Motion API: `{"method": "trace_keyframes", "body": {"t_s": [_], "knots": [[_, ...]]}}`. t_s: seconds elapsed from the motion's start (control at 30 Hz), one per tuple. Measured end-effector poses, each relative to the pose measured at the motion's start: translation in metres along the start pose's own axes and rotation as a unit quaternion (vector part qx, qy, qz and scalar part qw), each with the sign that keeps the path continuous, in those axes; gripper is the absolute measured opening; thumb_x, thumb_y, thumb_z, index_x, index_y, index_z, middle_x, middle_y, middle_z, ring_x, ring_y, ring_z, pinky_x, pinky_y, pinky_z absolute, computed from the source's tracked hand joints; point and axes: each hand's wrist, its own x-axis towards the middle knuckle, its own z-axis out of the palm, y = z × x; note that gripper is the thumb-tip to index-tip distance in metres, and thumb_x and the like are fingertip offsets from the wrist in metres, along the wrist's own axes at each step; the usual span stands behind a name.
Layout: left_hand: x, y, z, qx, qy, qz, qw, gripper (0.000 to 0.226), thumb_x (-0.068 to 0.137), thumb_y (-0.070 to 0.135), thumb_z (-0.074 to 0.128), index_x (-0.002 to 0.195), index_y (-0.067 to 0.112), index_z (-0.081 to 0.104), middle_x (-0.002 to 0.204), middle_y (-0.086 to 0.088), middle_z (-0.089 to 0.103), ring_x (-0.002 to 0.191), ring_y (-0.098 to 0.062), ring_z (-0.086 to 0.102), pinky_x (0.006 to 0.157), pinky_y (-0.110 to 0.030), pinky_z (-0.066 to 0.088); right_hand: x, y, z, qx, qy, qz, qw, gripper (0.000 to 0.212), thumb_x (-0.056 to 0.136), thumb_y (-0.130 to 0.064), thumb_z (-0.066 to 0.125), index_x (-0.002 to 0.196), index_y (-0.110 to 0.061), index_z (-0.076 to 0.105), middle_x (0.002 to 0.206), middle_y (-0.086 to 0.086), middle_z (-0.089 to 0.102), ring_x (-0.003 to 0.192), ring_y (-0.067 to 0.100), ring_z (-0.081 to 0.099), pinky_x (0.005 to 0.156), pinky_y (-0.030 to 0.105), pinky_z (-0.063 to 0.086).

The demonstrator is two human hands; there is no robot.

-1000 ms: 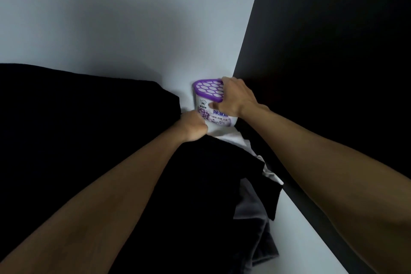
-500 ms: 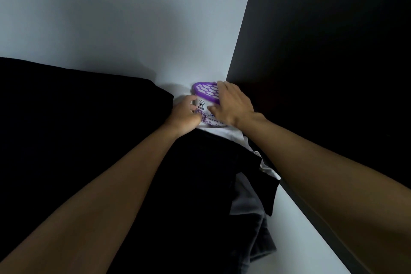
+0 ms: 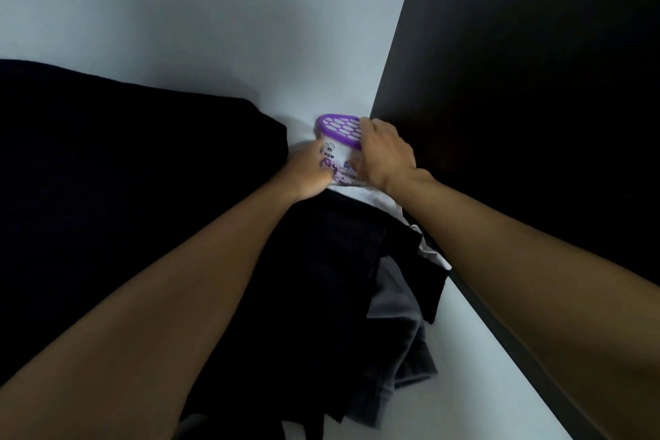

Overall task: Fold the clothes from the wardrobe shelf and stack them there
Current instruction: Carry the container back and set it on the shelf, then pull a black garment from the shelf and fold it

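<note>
Both grips on the purple-lidded dehumidifier tub (image 3: 338,134) in the back corner: left grip (image 3: 310,172) cups its lower left side, right grip (image 3: 386,158) curls round its right edge. The unfolded clothes pile (image 3: 321,282) lies just below and nearer than the grips, a white garment (image 3: 373,198) touching the tub's base. Best lifted level, straight up, clear of the fabric. A second back the left grip was down at the cloth; now it's on the tub
</note>
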Motion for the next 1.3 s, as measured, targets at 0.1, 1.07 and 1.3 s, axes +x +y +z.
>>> {"method": "trace_keyframes", "body": {"t_s": [0.1, 1.07, 1.3], "knots": [[-0.017, 0.015, -0.009, 0.014, -0.022, 0.008, 1.000, 0.034, 0.091, 0.000, 0.053, 0.122, 0.013, 0.058, 0.108, -0.004, 0.064, 0.095, -0.015, 0.061, 0.077, -0.015, 0.043, -0.014, 0.000, -0.011, 0.037, -0.003, 0.005, 0.999, 0.067, 0.090, -0.031, 0.069, 0.144, -0.009, 0.036, 0.139, 0.012, 0.045, 0.133, 0.029, 0.040, 0.100, 0.042, 0.044], [-0.545, 0.036, -0.189, 0.609, 0.072, -0.410, 0.676, 0.023, 0.081, 0.022, 0.054, 0.096, 0.017, 0.071, 0.085, -0.005, 0.068, 0.090, -0.029, 0.066, 0.070, -0.032, 0.037, -0.262, -0.259, -0.054, 0.346, -0.080, -0.357, 0.864, 0.036, 0.092, -0.016, 0.058, 0.128, -0.014, 0.059, 0.135, 0.009, 0.057, 0.126, 0.031, 0.052, 0.120, 0.043, 0.027], [-0.579, 0.013, -0.199, 0.749, -0.079, -0.278, 0.596, 0.017, 0.085, 0.025, 0.051, 0.082, 0.023, 0.068, 0.081, 0.001, 0.072, 0.078, -0.021, 0.063, 0.072, -0.036, 0.026, -0.282, -0.321, -0.047, 0.202, -0.237, -0.355, 0.881, 0.063, 0.092, -0.032, 0.063, 0.149, -0.019, 0.039, 0.142, 0.009, 0.052, 0.132, 0.031, 0.049, 0.115, 0.048, 0.034]]}}
